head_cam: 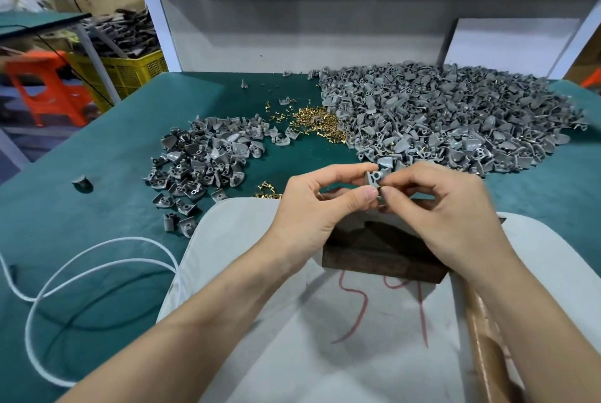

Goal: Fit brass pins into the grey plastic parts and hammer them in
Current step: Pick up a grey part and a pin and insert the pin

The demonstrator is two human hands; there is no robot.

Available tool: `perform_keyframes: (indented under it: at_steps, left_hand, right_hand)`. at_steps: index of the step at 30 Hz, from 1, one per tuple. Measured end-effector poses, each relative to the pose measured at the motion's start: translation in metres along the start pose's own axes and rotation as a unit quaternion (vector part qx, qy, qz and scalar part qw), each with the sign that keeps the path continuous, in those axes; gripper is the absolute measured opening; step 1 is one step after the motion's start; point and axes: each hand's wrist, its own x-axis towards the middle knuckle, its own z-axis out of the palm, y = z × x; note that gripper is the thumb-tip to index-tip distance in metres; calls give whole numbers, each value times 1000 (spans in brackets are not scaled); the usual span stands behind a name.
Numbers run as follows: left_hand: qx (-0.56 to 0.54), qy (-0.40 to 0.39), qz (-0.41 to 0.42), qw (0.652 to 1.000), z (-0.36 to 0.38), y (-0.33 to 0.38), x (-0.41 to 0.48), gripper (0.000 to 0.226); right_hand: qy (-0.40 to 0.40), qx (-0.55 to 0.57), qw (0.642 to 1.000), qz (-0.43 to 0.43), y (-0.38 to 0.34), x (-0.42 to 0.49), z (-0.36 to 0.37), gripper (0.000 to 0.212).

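Just above the far edge of the dark wooden block (380, 253), both hands meet around a single grey plastic part (374, 176). The left hand (312, 204) pinches the part between thumb and forefinger, holding it with its holed face towards the camera. The right hand (435, 204) has thumb and forefinger closed together against the part's lower edge. They nip a brass pin (380, 188), of which only a speck shows between the fingertips. The block lies on a pale board (276, 337) with red marks scrawled on its near side. Beyond the block and to its right sprawls the big heap of grey parts (455, 119). Beyond it to the left is a smaller heap (208, 155). A scatter of loose brass pins (313, 123) lies beyond the block, between the two heaps. A few more pins (268, 191) rest just left of the block's far corner. Well to the left of the block a lone grey part (83, 182) sits on the green table mat (97, 129). A white cable (81, 272) loops on the mat to the block's near left.
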Motion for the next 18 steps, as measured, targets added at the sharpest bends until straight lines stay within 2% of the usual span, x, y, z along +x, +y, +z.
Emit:
perform_keyframes:
  at_steps: [5,18]
  left_hand:
    - [-17,-8,-23,1000,-1,-2,1,24]
    - [-83,-32,-60,994,-6,-8,5,30]
  right_hand:
    - [7,-51,997,-59,1,-1,0,4]
    - [59,-70,987,-135,4,-3,6,7]
